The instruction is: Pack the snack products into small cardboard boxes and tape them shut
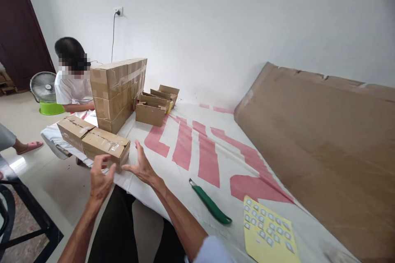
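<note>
Two taped cardboard boxes lie end to end along the table's left edge, a nearer box (106,141) and a farther box (73,129). At the near end of the closer one is my left hand (102,178), fingers curved and apart, with nothing in it. My right hand (142,166) is spread just right of the same box's end, its thumb pointing toward the cardboard; whether it touches I cannot tell. A green-handled utility knife (211,203) rests on the cloth right of my right forearm. A yellow sheet of small stickers (268,230) lies beyond it.
Stacked taped boxes (117,90) stand behind the two boxes, with open cartons (152,111) alongside. A large cardboard sheet (317,148) leans against the wall on the right. Across the table sits another person (74,86). A fan (46,86) stands on the floor.
</note>
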